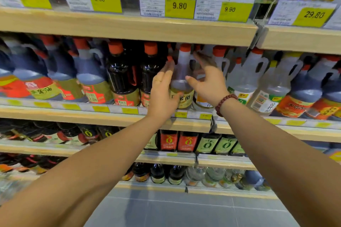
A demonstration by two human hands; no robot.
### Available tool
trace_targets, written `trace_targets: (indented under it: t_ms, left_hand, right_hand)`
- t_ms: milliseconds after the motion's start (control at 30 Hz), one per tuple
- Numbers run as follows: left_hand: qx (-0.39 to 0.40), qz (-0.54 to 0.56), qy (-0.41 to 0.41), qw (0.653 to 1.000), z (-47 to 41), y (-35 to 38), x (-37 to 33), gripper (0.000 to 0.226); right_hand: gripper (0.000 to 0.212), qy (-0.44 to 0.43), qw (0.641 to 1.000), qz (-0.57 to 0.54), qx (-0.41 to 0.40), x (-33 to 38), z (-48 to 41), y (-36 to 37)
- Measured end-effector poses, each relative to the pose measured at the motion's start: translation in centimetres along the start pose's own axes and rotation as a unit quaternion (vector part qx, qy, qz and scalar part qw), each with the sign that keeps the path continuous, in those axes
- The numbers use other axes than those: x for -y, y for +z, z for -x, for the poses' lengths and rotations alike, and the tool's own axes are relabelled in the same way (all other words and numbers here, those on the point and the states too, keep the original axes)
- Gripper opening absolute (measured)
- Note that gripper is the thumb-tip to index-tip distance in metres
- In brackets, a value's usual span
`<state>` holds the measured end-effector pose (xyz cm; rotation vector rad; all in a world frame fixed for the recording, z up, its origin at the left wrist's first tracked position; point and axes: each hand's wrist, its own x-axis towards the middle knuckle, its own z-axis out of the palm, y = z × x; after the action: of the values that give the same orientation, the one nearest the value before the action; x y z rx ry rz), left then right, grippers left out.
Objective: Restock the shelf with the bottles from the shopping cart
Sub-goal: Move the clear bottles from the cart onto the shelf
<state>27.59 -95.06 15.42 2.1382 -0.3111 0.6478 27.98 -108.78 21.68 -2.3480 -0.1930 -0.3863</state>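
A pale jug bottle with an orange cap and a yellowish label stands upright on the middle wooden shelf. My left hand is flat against its left side, fingers straight and pointing up. My right hand is spread at its right side, thumb near the bottle's shoulder, fingers reaching past it towards the handle. Neither hand wraps around the bottle. A bead bracelet sits on my right wrist. The shopping cart is out of view.
Dark sauce bottles stand left of the pale jug, white and dark handled jugs to its right. The shelf board above carries yellow price tags. Lower shelves hold smaller bottles. Grey floor tiles lie below.
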Motion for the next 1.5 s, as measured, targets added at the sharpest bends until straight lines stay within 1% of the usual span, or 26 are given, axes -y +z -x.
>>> trace_targets:
  t_ms: [100, 233, 333, 400, 467, 567, 633, 700, 767, 833, 967, 1100, 1233, 1333, 1400, 1500]
  left_hand:
    - [0.001, 0.016, 0.007, 1.000, 0.1, -0.1, -0.1, 0.079]
    - [0.027, 0.022, 0.010, 0.999, 0.0, -0.2, 0.7, 0.080]
    - [0.036, 0.034, 0.015, 0.999, -0.1, -0.1, 1.1, 0.078]
    - [0.032, 0.033, 0.015, 0.999, 0.0, -0.1, 1.2, 0.073]
    - [0.028, 0.031, 0.017, 0.999, 0.0, 0.0, 1.4, 0.065]
    - [0.045, 0.036, 0.015, 0.998, 0.2, 0.0, 1.7, 0.061]
    - [0.056, 0.033, -0.005, 0.998, 0.7, -0.7, 1.6, 0.060]
    - [0.058, 0.032, -0.010, 0.998, 1.3, -2.0, 1.6, 0.057]
    - [0.053, 0.028, -0.014, 0.998, 1.9, -3.9, 1.5, 0.053]
    - [0.040, 0.010, -0.039, 0.998, 2.5, -6.3, 1.5, 0.050]
    - [-0.001, -0.033, -0.080, 0.996, 4.3, -12.2, 1.8, 0.045]
    - [-0.052, -0.077, -0.117, 0.989, 6.3, -19.1, 2.4, 0.038]
    - [-0.115, -0.069, -0.175, 0.975, 8.8, -26.3, 3.1, 0.036]
    - [-0.141, -0.061, -0.208, 0.966, 10.6, -31.7, 4.1, 0.038]
    - [-0.153, -0.059, -0.218, 0.962, 11.8, -35.3, 5.1, 0.039]
    - [-0.166, -0.065, -0.235, 0.955, 13.8, -40.6, 7.3, 0.038]
  right_hand:
    - [0.045, 0.008, 1.000, 0.004, -0.006, 0.5, 0.1, 0.1]
    - [0.039, 0.023, 1.000, 0.008, -0.019, 0.6, 0.1, 0.0]
    - [0.049, 0.016, 1.000, -0.003, -0.013, 0.9, 0.1, 0.0]
    - [0.055, 0.014, 1.000, -0.008, -0.011, 0.9, 0.1, -0.1]
    - [0.054, 0.015, 1.000, -0.004, -0.011, 0.8, -0.1, 0.0]
    - [0.054, 0.007, 1.000, -0.007, 0.007, 0.7, 0.1, -0.4]
    - [0.043, -0.007, 1.000, 0.009, -0.008, 0.8, 0.8, -0.6]
    - [0.037, -0.048, 0.998, -0.004, -0.045, 1.2, 1.8, -0.4]
    - [0.037, -0.084, 0.994, -0.049, -0.046, 2.2, 2.8, 0.1]
    - [0.033, -0.099, 0.992, -0.080, -0.022, 3.5, 3.3, 1.0]
    - [0.026, -0.088, 0.983, -0.154, 0.040, 6.8, 4.2, 3.7]
    - [0.028, -0.104, 0.968, -0.209, 0.095, 11.4, 5.3, 7.0]
    - [0.025, -0.119, 0.947, -0.255, 0.153, 16.7, 6.4, 10.7]
    - [0.023, -0.119, 0.931, -0.298, 0.176, 20.6, 7.3, 13.7]
    - [0.024, -0.124, 0.922, -0.306, 0.200, 23.0, 8.1, 15.9]
    - [0.026, -0.147, 0.925, -0.279, 0.214, 26.4, 8.6, 19.6]
